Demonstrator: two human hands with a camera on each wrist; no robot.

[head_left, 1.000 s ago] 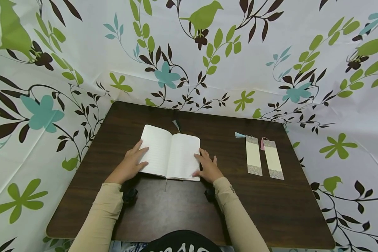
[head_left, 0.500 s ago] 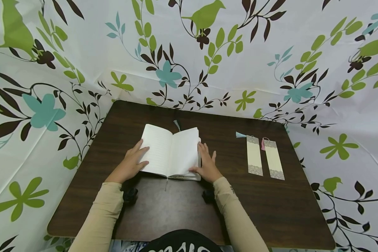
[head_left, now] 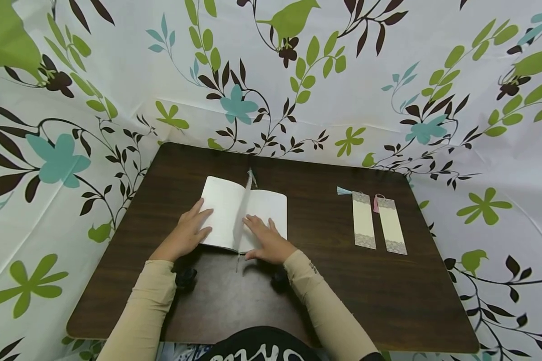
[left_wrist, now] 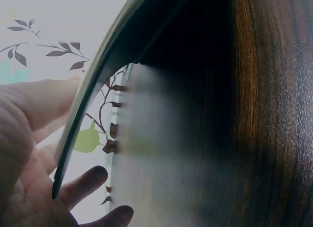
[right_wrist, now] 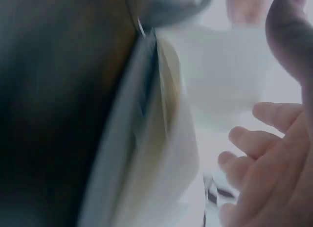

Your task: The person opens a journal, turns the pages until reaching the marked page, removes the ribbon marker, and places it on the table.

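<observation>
An open notebook point(head_left: 220, 210) with lined white pages lies on the dark wooden table. My left hand point(head_left: 186, 231) holds its left edge; in the left wrist view the cover point(left_wrist: 90, 97) runs between the thumb side and the lower fingers. One page point(head_left: 243, 213) stands nearly upright at the spine. Beside that page, over the right half, my right hand point(head_left: 266, 241) has its fingers extended, fingertips at or near the leaf. The right wrist view shows loose pages point(right_wrist: 171, 134) beside that hand, blurred. A dark green tassel point(head_left: 253, 178) pokes out past the notebook's top edge.
Two cream bookmarks lie to the right, one point(head_left: 364, 220) with a blue tassel point(head_left: 344, 191), the other point(head_left: 392, 226) with a pink tassel point(head_left: 376, 204). A thin ribbon point(head_left: 238, 263) hangs from the notebook's lower spine. Patterned cloth point(head_left: 271, 75) surrounds the table point(head_left: 415, 301).
My right hand has moved left from the notebook's right edge, and a page has swung up from the right side to the spine. The left hand has stayed in place.
</observation>
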